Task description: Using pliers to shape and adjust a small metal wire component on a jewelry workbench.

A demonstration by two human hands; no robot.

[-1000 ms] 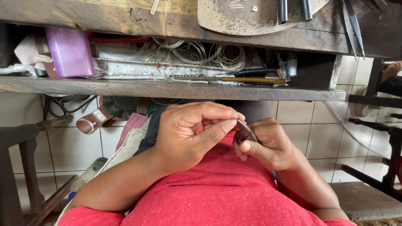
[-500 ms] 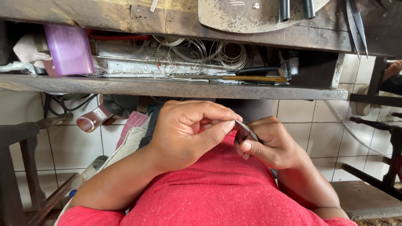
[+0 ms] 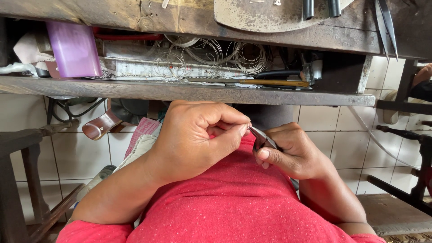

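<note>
Workbench (image 3: 189, 18) of worn, scarred wood fills the far part of the view, with a lower wooden shelf (image 3: 180, 92) beneath it holding loose coils of thin silvery wire (image 3: 211, 54), a translucent purple plastic box (image 3: 74, 49) at the left, and a long tool with a yellowish handle (image 3: 274, 83) at the right. White tiled wall (image 3: 324, 130) shows below the shelf. Near the camera, red knit fabric (image 3: 234, 202) covers the person's lap. Above it, the left hand (image 3: 198, 137) is curled, thumb and forefinger pressed together in a pinch; what they pinch is too small to tell. Just right of it, touching at the fingertips, the right hand (image 3: 297, 153) closes around small dark metal pliers (image 3: 262, 138), whose smooth tapered nose points left toward the left hand's pinch, between the two hands.
</note>
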